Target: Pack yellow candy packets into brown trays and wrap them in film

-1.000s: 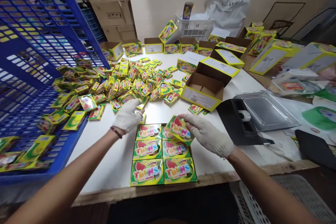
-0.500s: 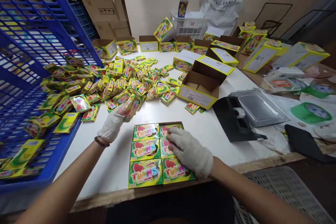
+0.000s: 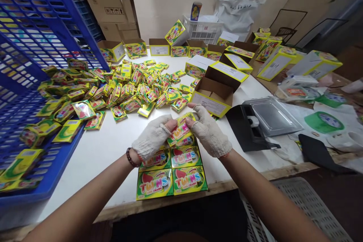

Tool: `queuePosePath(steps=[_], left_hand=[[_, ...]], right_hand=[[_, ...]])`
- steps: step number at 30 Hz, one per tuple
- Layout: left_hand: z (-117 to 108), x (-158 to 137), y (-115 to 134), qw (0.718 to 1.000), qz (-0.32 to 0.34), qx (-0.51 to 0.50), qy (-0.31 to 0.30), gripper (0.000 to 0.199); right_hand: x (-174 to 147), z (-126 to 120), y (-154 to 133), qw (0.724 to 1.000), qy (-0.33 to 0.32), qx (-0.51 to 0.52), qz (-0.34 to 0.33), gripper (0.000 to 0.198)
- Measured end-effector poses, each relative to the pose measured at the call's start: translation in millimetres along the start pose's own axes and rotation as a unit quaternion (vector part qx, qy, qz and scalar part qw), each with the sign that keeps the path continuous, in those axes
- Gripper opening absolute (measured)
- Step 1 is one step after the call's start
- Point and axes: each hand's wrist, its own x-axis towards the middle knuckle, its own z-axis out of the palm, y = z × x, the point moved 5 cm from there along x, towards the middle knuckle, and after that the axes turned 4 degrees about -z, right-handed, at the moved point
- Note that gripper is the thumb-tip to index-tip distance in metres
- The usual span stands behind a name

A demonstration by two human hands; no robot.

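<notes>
Between my two gloved hands is a small yellow-green candy box printed TWINS with a watermelon. My left hand pinches its left side, and my right hand grips its right side with thumb and fingers. Both gloves are white knit with bare fingertips. The held box hovers over the far end of an arranged block of TWINS boxes in two columns at the table's near edge. My hands partly cover that block's far row. Beyond them spreads a loose heap of the same candy boxes.
A blue crate lies tipped at the left, spilling boxes. An opened display carton stands ahead to the right. A black tape dispenser, a clear plastic tray and green tape lie at the right. More cartons line the back.
My left hand has moved right from the heap with a candy box. My right hand has lifted off the arranged block and now holds that box too.
</notes>
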Motion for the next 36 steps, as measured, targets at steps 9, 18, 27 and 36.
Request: queuePosePath(steps=[9, 18, 27, 36], left_hand=[[-12, 9, -18, 0.944, 0.049, 0.318, 0.077, 0.041], [-12, -19, -65, 0.935, 0.074, 0.346, 0.023, 0.041], [-13, -31, -71, 0.957, 0.085, 0.27, 0.064, 0.039], [4, -35, -43, 0.865, 0.141, 0.482, 0.018, 0.042]], right_hand=[[8, -2, 38, 0.955, -0.068, -0.281, -0.062, 0.015], [-10, 26, 30, 0.874, -0.216, -0.394, -0.186, 0.058], [-18, 32, 40, 0.814, -0.293, -0.41, -0.288, 0.05], [-24, 47, 35, 0.859, -0.237, -0.408, -0.196, 0.064]])
